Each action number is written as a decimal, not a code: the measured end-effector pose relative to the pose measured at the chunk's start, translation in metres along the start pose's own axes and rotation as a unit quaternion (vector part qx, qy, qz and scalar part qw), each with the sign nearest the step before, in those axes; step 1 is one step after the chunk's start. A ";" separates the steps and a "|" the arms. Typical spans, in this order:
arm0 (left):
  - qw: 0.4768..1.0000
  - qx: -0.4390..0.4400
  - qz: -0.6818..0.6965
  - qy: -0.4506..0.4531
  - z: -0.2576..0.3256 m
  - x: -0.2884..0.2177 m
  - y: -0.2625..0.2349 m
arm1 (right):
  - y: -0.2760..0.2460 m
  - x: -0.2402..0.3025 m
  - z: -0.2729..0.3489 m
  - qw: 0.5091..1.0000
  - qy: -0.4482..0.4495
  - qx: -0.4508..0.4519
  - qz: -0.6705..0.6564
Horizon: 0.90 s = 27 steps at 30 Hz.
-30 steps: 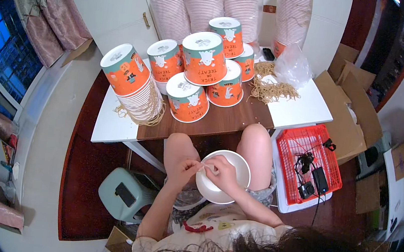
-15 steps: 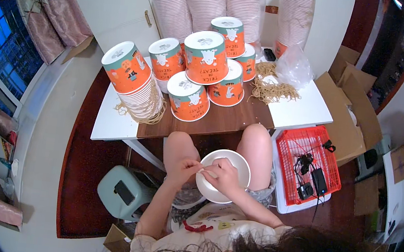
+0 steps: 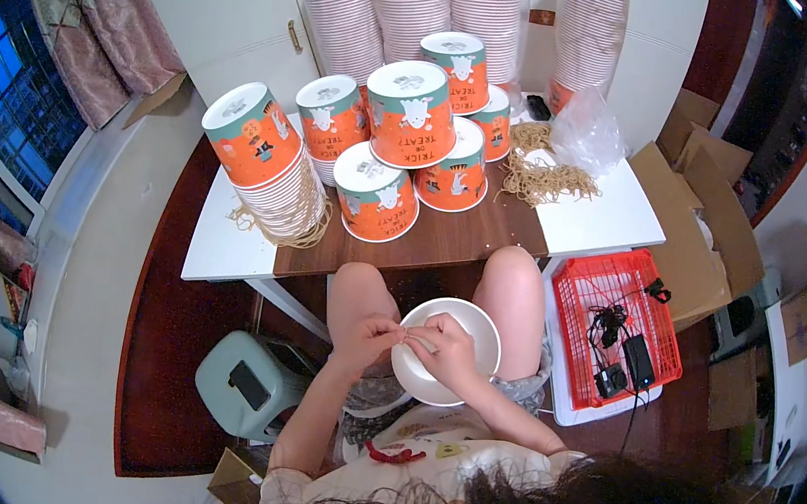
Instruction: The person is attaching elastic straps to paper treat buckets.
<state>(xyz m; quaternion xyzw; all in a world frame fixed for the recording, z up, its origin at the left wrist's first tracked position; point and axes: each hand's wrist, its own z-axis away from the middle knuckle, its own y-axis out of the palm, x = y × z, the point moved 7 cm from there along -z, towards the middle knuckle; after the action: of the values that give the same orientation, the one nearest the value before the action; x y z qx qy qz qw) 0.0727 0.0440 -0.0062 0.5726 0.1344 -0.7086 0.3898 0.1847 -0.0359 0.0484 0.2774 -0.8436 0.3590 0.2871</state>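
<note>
A white paper bucket [image 3: 482, 332] rests between my thighs with its open mouth turned up. At the left side of its rim, my left hand [image 3: 367, 340] is closed in a pinch. My right hand [image 3: 444, 346] reaches over the mouth, its fingertips pinched against those of the left. Whatever lies between the fingertips is too small to make out. Beyond my knees, several orange and green printed buckets [image 3: 408, 132] stand upside down on the table, some stacked on others.
Loose tan cords [image 3: 548, 181] lie at the table's right, beside a clear plastic bag [image 3: 587, 134]. More cords drape over a stack of buckets [image 3: 254, 138] at the left. A red basket [image 3: 578, 304] holds black adapters. A phone lies on a green stool [image 3: 231, 382].
The fingers of my right hand have shifted slightly at the bucket's rim. Both hands stay pinched together in nearly the same place.
</note>
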 end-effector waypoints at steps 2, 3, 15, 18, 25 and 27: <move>1.000 -0.002 -0.008 0.006 -0.003 0.004 -0.003 | -0.002 0.005 -0.001 1.000 -0.011 0.005 0.024; 1.000 -0.005 -0.015 0.013 -0.003 0.005 -0.004 | -0.003 0.011 -0.002 0.998 -0.041 0.006 0.047; 0.917 0.002 -0.308 0.255 0.001 -0.022 0.003 | 0.009 -0.023 -0.001 0.984 0.073 0.047 -0.155; 0.927 0.013 -0.278 0.250 0.001 -0.026 0.009 | 0.016 -0.034 0.003 0.970 0.111 0.072 -0.204; 0.945 -0.025 -0.275 0.178 0.000 -0.027 0.007 | 0.041 -0.046 0.022 0.846 0.288 0.175 -0.414; 0.943 -0.025 -0.292 0.161 -0.005 -0.023 0.002 | 0.041 -0.043 0.022 0.841 0.295 0.178 -0.417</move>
<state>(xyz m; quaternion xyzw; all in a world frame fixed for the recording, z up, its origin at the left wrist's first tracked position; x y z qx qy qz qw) 0.0782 0.0548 0.0140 0.6047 0.3745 -0.6859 0.1538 0.1804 -0.0175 -0.0121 0.5299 -0.4454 0.4142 0.5910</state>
